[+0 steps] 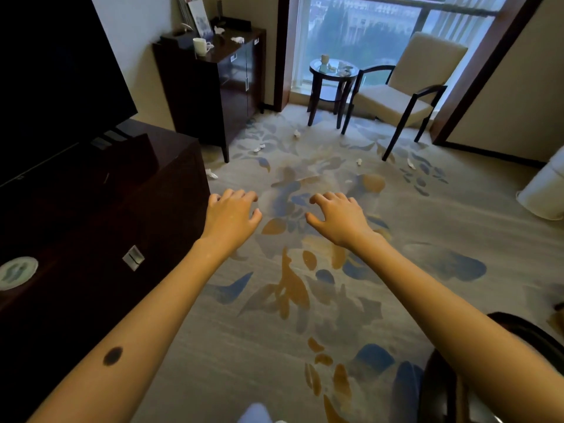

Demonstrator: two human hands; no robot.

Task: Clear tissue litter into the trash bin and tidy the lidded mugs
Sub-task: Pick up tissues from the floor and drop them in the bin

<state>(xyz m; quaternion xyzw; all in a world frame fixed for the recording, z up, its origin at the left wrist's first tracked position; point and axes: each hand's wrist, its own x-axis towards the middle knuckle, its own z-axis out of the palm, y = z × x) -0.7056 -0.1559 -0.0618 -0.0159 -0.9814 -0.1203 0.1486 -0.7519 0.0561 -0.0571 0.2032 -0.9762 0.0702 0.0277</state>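
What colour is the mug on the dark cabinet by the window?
White, going by the head view: the mug stands on the dark cabinet.

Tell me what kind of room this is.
Probably a hotel room: a patterned carpet, a dark cabinet with a white mug on top, an armchair and a small round side table by a big window.

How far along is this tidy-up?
Nothing looks done yet. Both hands, left and right, are empty, open over the carpet. Tissues still lie on the floor, on the cabinet and the round table. The mug on the cabinet is untouched. The bin stands at right.
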